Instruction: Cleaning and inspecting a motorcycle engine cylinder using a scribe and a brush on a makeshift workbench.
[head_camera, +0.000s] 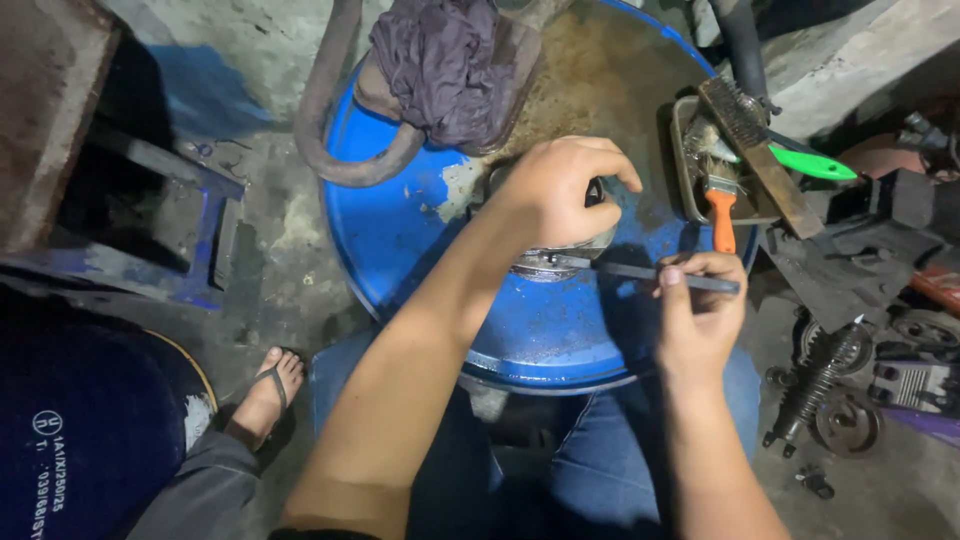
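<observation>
Here the left hand has its grip clamped down over a round metal part lying on the blue drum lid. The right hand pinches a thin metal tool, its tip touching the part just under the left grip. Beyond the right grip sits a tray holding an orange-handled brush; beyond the left, a dark rag.

We see the drum top mid-frame; rag on its upper edge, round metal part at centre, tray of brushes upper right, engine parts on the floor lower right.
</observation>
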